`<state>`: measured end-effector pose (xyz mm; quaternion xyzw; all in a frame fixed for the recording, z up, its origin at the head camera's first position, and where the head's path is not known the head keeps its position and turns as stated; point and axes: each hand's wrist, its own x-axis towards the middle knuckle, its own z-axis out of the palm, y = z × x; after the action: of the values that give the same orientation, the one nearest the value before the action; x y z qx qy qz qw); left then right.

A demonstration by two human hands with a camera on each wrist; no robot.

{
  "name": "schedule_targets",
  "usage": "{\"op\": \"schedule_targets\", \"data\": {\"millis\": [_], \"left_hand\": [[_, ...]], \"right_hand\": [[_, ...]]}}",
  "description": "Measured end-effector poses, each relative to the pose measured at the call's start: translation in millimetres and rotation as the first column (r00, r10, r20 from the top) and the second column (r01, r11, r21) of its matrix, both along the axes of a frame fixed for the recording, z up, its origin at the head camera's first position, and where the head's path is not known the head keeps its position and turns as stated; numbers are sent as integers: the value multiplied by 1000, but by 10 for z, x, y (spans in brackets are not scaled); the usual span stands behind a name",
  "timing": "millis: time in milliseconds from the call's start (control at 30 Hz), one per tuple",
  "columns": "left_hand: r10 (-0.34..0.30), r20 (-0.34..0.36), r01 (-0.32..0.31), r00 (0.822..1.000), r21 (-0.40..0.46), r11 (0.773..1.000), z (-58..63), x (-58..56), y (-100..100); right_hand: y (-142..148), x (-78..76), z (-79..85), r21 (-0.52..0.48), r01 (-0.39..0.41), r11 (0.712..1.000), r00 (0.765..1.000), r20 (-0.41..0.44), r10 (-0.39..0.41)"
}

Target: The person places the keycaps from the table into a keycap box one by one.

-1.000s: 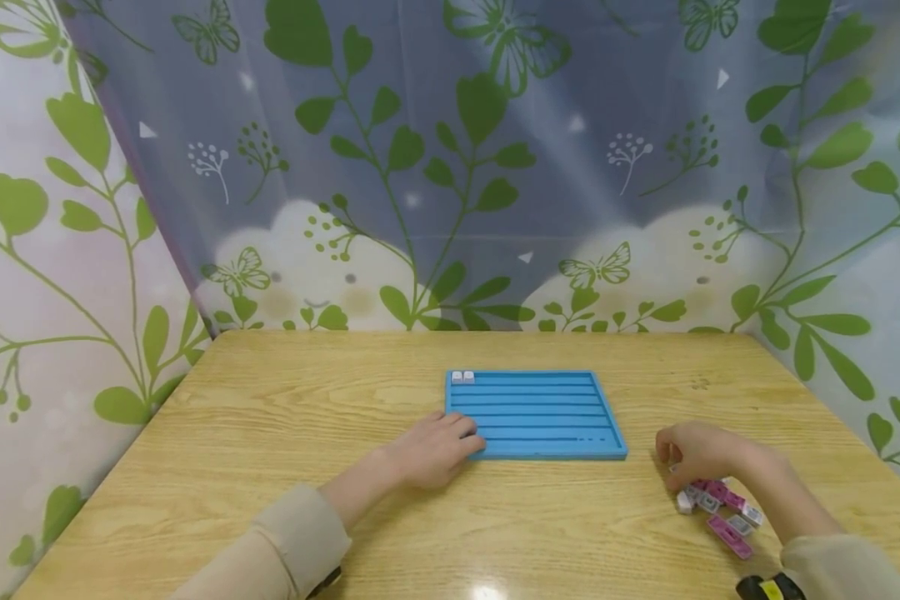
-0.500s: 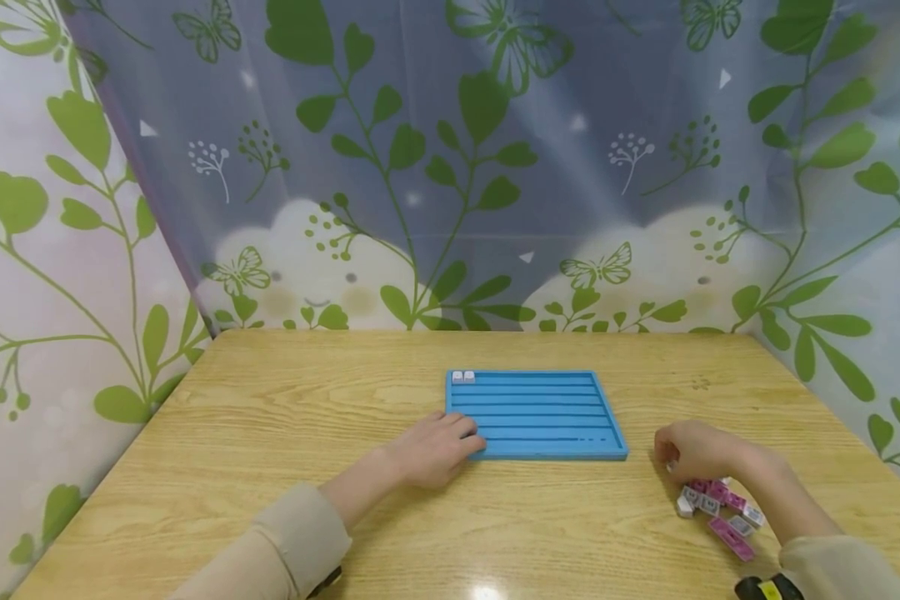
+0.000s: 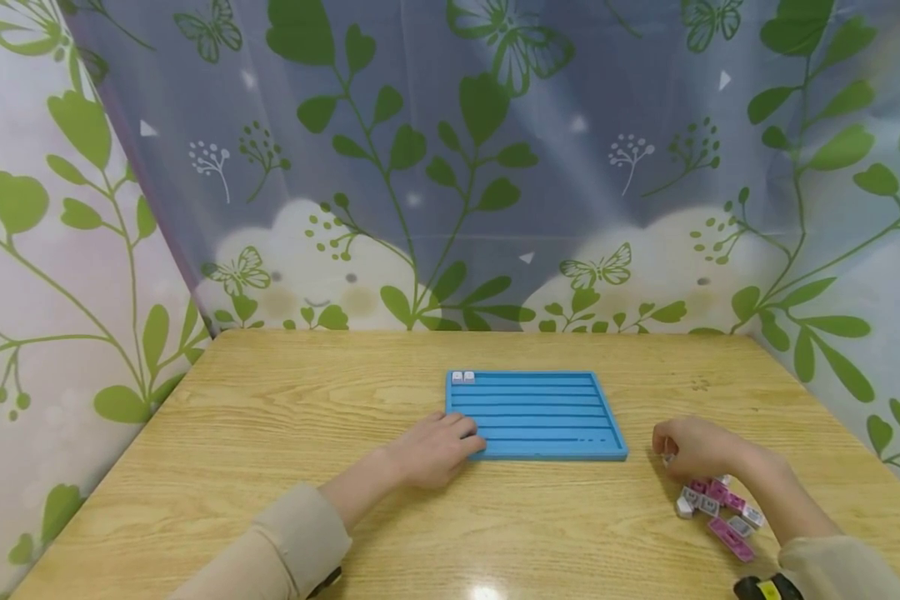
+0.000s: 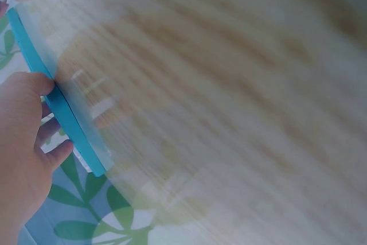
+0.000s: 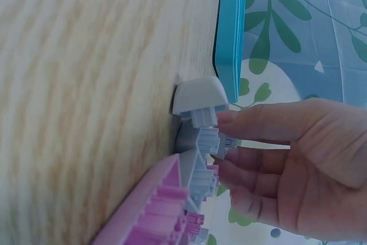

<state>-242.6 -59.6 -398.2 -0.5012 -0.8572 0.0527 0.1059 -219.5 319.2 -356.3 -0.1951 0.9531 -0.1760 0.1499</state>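
My left hand (image 3: 437,448) holds the near left corner of a shallow blue tray (image 3: 621,455) with ridged rows. In the left wrist view its thumb presses the blue rim (image 4: 71,121) and its fingers bend over the tray's side. Two white keycaps (image 3: 462,377) sit side by side in the tray's far left corner. Right of the tray, my right hand (image 3: 697,450) pinches a small white keycap (image 3: 669,458) between thumb and fingers. Just below it lies a pile of white and pink keycaps (image 3: 708,505). In the right wrist view a white keycap (image 5: 199,97) overlaps the thumb tip.
A longer pink keycap (image 3: 731,539) lies at the near side of the pile. The wooden table (image 3: 307,383) ends at a leaf-patterned cloth (image 3: 480,250) behind and on both sides.
My right hand has edged slightly left and away from the pile, with the white keycap between its fingers. The left hand and the tray have stayed in place.
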Motion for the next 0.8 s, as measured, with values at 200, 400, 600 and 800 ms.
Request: {"op": "schedule_targets", "data": {"millis": [200, 400, 600, 800], "left_hand": [[-15, -3, 15, 1000, 24, 1000, -8, 14, -11], [-29, -3, 29, 1000, 34, 999, 12, 16, -20], [2, 14, -2, 1000, -2, 1000, 20, 17, -6], [5, 17, -5, 1000, -4, 1000, 4, 0, -3]], "right_hand": [[-6, -12, -5, 9, -12, 1000, 1000, -15, 12], [-14, -35, -15, 12, -48, 999, 995, -84, 49], [-61, -59, -5, 9, -42, 999, 992, -116, 43], [-116, -124, 7, 12, -63, 998, 980, -190, 64]]}}
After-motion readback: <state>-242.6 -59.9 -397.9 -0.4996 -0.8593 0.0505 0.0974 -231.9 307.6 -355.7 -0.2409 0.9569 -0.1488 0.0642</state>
